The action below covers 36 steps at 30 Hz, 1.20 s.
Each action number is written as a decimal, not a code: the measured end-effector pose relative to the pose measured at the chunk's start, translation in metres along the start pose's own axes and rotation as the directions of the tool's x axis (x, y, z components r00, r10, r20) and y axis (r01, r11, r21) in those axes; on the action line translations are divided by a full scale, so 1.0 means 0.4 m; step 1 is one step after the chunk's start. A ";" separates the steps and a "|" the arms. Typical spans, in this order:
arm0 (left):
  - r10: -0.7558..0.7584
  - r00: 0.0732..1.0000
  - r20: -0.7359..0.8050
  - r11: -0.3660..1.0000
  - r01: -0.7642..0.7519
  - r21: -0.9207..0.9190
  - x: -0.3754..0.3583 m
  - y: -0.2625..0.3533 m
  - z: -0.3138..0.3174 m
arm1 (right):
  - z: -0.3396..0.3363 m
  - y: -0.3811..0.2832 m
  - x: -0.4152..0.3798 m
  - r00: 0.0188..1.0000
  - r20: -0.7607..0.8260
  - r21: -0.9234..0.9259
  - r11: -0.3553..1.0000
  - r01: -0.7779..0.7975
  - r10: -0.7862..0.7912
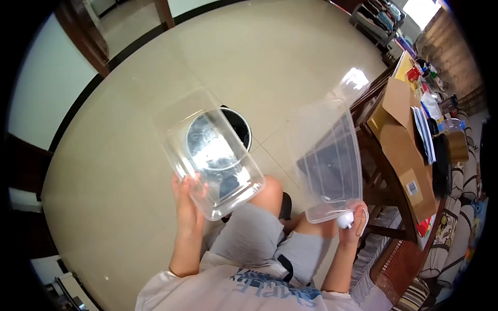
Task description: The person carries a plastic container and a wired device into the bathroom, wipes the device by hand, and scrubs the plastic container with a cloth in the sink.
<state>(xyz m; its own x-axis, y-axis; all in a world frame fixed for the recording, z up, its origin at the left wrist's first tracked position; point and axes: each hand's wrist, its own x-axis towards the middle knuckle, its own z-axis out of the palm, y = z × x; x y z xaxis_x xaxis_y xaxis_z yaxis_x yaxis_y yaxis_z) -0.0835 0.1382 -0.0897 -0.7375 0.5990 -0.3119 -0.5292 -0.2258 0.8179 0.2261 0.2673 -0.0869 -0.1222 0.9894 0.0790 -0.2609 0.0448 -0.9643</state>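
Note:
My left hand (188,201) grips the lower left edge of a clear plastic container (228,199), tilted in front of me above my knee. Through its see-through wall shows a round metal-rimmed bin (248,129) on the floor, partly dark inside. On the right, my right hand (357,222) has its fingers closed around the lower corner of a clear plastic lid (334,176), held upright. In the same hand is a small white rounded object (345,220) with a thin white cord looped around the fingers; its exact kind is hard to make out.
To the right stands a wooden table (381,181) bearing an opened cardboard box (410,150), papers and bottles. A patterned sofa (448,233) lies beyond it. Shiny tiles (119,155) cover the floor, and a doorway (127,28) opens at the upper left.

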 end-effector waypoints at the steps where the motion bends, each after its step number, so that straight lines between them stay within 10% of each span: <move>1: -0.015 0.999 -0.042 1.000 0.016 0.021 0.039 -0.008 -0.002 | 0.022 0.010 0.027 0.998 0.061 -0.047 0.999 0.013 -0.010; 16: 0.069 0.936 -0.345 0.994 -0.094 -0.057 0.256 0.225 0.206 | 0.471 -0.175 0.431 0.896 0.294 0.197 0.896 -0.398 0.333; 28: 0.324 0.694 -0.643 0.874 -0.480 -0.078 -0.091 0.671 0.256 | 0.928 -0.564 0.371 0.317 0.706 -0.306 0.677 -0.669 0.633; 36: 0.353 0.536 -0.767 0.707 -0.689 -0.156 -0.166 0.876 0.122 | 1.251 -0.594 0.220 -0.125 0.847 -0.530 0.836 -0.141 0.516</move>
<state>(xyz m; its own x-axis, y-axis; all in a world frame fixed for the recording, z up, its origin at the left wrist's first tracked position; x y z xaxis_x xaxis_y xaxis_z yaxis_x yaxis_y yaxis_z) -0.1996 0.0568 0.2410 -0.9037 -0.3479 -0.2495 0.0684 -0.6926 0.7180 -0.2019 0.2743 0.2754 -0.9308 -0.2181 -0.2935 0.3067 -0.0287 -0.9514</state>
